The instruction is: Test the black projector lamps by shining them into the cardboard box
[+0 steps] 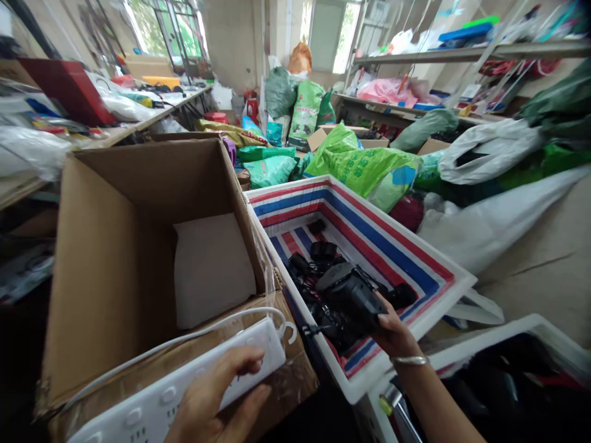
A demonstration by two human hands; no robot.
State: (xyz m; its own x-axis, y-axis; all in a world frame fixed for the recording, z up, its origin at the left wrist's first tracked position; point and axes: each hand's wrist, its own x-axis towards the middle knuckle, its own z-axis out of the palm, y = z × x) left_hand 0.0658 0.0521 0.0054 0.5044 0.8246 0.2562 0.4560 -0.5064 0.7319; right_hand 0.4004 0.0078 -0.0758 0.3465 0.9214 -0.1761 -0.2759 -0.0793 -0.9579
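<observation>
- The left hand [221, 394] is over the white power strip [270, 352], thumb and fingers curled near its far end; whether anything is pinched between them cannot be told.
- Under and beside that hand, the strip lies slanted along the near edge of the cardboard box [96, 264], its white cord [184, 336] running just beyond it.
- The right hand [392, 332], a bracelet [410, 360] at its wrist, is closed around the near end of a black device [353, 298], held tilted over the striped bin [452, 277].
- Right of that grip, a white-rimmed container [538, 323] holds dark items; a metal rod [401, 412] stands just below the wrist.
- Beneath and beyond the gripped device, black gadgets and cables [323, 250] lie tangled in the bin.
- Left of the device, past the strip, the open box has a white sheet [215, 271] inside.
- Beyond the bin from the right grip, a bright green bag [360, 163] lies among other sacks.
- Farther off, a cluttered workbench [152, 118] is to the left and loaded shelving [425, 56] to the right.
</observation>
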